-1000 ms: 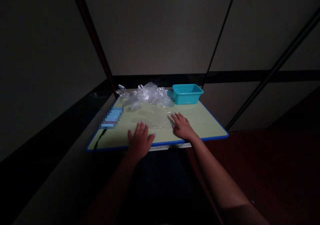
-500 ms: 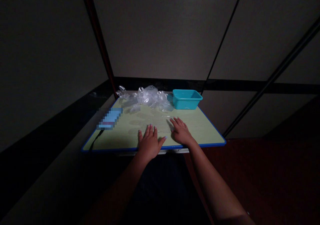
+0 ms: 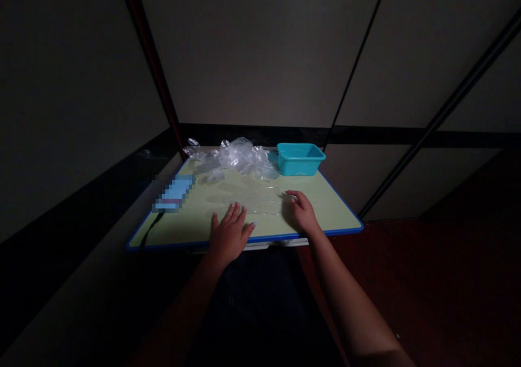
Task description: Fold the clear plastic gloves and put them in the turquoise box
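Head view: clear plastic glove (image 3: pixel 254 197) flat near front edge of table (image 3: pixel 337 210). Left hand (image 3: pixel 230 238) open, fingers spread at its near side, likely steadying slippery film; right hand (image 3: pixel 304 215) part-curled by cuff, grip unclear. Crumpled plastic pile (image 3: pixel 240 156), teal basket (image 3: pixel 300 167) along back edge, apparently leaving working room.

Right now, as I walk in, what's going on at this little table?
Someone is working with what looks like a clear plastic glove lying flat on the table. The left hand is spread palm down at its near side; the right hand, fingers curled, is by its right end. Behind are a crumpled clear plastic pile and a turquoise tub.
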{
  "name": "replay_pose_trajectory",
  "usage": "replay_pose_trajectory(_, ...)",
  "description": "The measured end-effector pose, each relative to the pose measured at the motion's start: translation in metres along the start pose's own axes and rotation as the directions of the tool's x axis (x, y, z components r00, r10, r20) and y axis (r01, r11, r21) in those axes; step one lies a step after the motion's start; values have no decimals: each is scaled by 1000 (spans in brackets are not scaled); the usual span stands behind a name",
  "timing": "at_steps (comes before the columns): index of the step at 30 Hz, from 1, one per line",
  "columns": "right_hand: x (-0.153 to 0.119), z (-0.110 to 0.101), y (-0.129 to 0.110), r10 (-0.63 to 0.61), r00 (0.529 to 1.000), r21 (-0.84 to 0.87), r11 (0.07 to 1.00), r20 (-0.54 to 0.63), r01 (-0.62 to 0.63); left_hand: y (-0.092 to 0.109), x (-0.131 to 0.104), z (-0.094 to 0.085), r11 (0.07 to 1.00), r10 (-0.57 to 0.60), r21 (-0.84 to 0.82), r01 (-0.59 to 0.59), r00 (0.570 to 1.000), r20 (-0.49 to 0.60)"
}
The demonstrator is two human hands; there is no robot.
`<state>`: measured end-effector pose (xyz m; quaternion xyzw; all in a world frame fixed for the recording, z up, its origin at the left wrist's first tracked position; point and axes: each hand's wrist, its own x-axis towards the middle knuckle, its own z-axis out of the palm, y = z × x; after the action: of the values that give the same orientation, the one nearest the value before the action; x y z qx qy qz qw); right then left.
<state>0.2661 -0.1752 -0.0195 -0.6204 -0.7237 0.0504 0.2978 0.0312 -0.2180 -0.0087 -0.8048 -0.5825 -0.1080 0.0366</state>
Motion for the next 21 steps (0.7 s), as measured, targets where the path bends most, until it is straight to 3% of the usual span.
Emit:
replay_pose_trajectory(3,-9,-4,-22,20,999,25,1000,-47,-18,2,-1,2,1000,17,7,-17,1000,-18)
replay_pose_trajectory(7,-32,-2,-69,-94,993,-56,994,76,99,-3,0,3,1000,-13,15,14,997,-70)
replay_pose_trajectory(11,-43,9,-108,-120,975,-85,987,188,137,-25,2,1,1000,-21,13,22,997,-79)
replay_pose_trajectory(16,-37,25,-131,-140,967,-42,988,211,152,-60,3,0,989,138,39,-140,989,47)
replay_pose_trajectory(21,-33,39,-141,-170,953,-17,984,251,180,-71,3,2,973,217,53,-226,967,137)
